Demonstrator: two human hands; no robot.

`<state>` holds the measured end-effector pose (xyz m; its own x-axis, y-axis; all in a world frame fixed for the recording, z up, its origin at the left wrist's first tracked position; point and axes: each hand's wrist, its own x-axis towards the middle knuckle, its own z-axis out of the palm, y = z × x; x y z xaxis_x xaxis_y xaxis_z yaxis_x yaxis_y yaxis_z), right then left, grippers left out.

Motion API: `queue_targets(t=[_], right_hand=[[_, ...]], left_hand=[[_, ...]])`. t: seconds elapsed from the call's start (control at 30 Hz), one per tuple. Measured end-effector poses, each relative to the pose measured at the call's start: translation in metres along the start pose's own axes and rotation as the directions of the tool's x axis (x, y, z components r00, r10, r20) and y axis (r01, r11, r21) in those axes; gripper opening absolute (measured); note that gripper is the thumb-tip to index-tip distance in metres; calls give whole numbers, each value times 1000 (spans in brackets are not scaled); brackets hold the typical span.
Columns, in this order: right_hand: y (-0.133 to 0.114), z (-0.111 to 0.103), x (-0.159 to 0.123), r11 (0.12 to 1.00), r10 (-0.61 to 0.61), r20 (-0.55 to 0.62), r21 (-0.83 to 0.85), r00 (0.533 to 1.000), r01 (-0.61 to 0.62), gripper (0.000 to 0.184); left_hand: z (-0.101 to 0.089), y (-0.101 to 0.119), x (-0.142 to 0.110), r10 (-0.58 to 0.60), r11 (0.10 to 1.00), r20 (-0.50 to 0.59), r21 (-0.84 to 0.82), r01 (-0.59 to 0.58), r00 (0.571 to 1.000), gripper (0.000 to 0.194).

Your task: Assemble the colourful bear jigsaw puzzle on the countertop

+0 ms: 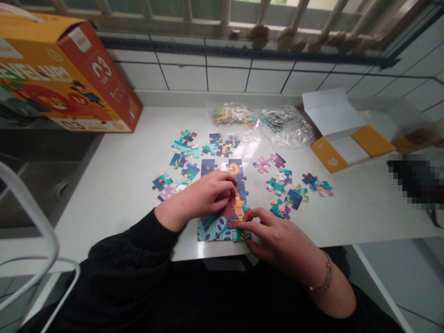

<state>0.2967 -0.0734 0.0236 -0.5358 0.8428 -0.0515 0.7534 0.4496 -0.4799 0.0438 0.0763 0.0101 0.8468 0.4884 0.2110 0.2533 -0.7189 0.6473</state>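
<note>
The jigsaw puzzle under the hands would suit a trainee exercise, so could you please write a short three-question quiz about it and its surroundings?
1. Multiple choice: as pictured, where on the partly joined puzzle are the fingers of the right hand? (a) upper left (b) upper right (c) lower right
2. True or false: the small yellow-and-white box stands open.
3. Fill in: the bracelet is on the person's ____ wrist.

Key: 1. (c), lower right. 2. True. 3. Right.
</note>
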Motion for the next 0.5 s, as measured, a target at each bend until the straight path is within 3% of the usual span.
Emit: queue_targets(t=[0.23, 0.5], right_hand=[[0, -1, 2, 1000, -15, 8, 9, 1000, 14, 50], [-6, 4, 6, 999, -26, -9, -37, 1000, 25, 26]], left_hand=[[0, 0, 0, -1, 1000, 2, 1, 1, 1000, 17], [0, -2, -1, 5, 1000, -3, 23, -5, 1000, 17]])
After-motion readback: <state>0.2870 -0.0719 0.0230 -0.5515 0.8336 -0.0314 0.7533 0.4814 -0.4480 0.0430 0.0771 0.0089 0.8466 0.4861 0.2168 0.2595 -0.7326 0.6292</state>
